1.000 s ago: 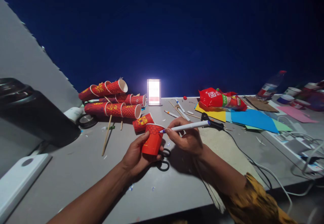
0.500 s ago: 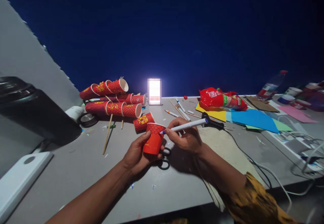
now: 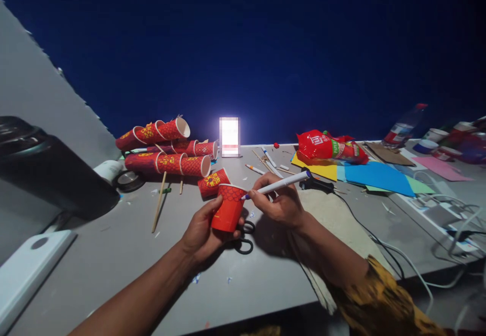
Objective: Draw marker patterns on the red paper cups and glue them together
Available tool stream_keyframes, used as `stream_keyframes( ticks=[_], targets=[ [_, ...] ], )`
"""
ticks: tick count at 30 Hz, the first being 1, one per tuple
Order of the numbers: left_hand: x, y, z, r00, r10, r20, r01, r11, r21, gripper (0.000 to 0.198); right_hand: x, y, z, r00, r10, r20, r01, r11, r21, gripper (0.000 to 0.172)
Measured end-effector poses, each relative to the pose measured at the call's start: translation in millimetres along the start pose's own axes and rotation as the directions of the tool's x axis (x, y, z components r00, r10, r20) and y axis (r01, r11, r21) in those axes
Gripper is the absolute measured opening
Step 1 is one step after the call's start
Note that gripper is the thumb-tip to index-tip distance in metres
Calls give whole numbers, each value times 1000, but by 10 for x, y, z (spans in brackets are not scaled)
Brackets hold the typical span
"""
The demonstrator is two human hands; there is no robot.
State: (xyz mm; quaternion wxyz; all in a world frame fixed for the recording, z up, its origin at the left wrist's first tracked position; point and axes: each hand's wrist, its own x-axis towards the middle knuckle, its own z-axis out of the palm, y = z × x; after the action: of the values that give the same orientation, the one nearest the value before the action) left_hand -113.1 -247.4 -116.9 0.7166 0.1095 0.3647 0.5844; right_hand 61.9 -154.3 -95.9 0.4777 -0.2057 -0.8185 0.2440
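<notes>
A red paper cup (image 3: 227, 213) with a scale pattern near its rim is held in my left hand (image 3: 203, 228), thumb on its near left side and fingers behind it. My right hand (image 3: 279, 202) grips a white marker (image 3: 283, 182) with a purple-blue end. The marker's tip is at the cup's upper right side, at the patterned band; whether it touches cannot be told. Just behind the cup lies another red cup (image 3: 213, 183) on its side. Black scissors handles (image 3: 245, 245) show on the table below the held cup.
Stacked red cups (image 3: 167, 164) lie back left, near a black bottle (image 3: 53, 166) and a wooden stick (image 3: 159, 204). Behind my right hand are markers (image 3: 269, 158), a red bag (image 3: 319, 147), a glue gun (image 3: 317, 185) and blue paper (image 3: 379, 176). A power strip (image 3: 440, 214) with cables lies right.
The view has shifted slightly. The cup is turned and tilted a little in my left hand, and the marker tip still sits at its upper right side.
</notes>
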Motion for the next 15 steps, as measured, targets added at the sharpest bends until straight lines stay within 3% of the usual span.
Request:
stream_keyframes(
  ticks=[8, 15],
  targets=[
    [15, -4, -68, 998, -20, 59, 19, 1000, 19, 40, 10, -62, -26, 995, 17, -102, -17, 1000, -4, 12],
    [24, -28, -80, 997, -38, 70, 39, 999, -6, 34, -6, -72, 7, 998, 1, -64, 1, 999, 36, 13]
  ],
)
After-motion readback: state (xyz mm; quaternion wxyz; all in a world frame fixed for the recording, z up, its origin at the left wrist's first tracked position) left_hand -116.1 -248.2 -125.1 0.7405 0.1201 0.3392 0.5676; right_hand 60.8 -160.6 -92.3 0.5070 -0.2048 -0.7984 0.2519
